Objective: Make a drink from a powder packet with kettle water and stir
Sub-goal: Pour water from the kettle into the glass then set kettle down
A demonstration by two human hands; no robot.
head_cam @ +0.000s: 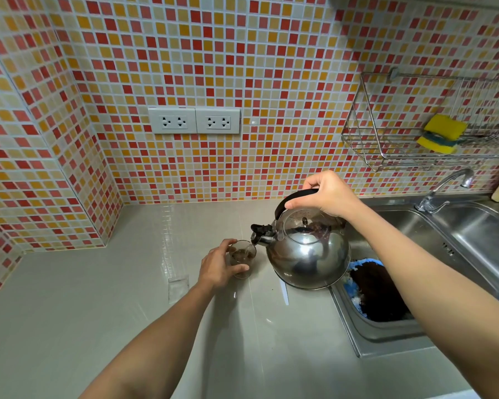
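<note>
A small clear glass (244, 256) stands on the grey counter with brown liquid or powder inside. My left hand (219, 269) is wrapped around its left side. My right hand (327, 195) grips the black handle of a shiny steel kettle (308, 254), which is tilted left. The kettle's black spout (260, 234) hangs right over the glass rim. An empty clear packet (178, 287) lies flat on the counter left of my left forearm. A white stick-like item (284, 292) lies on the counter under the kettle's edge; whether it is a spoon or stirrer I cannot tell.
A steel sink (458, 240) with a tap (444, 191) is to the right. Its near basin holds a blue item covered in dark grounds (372, 289). A wire rack (386, 145) with a yellow sponge (442, 133) hangs on the tiled wall. Two sockets (195, 120) sit above the counter.
</note>
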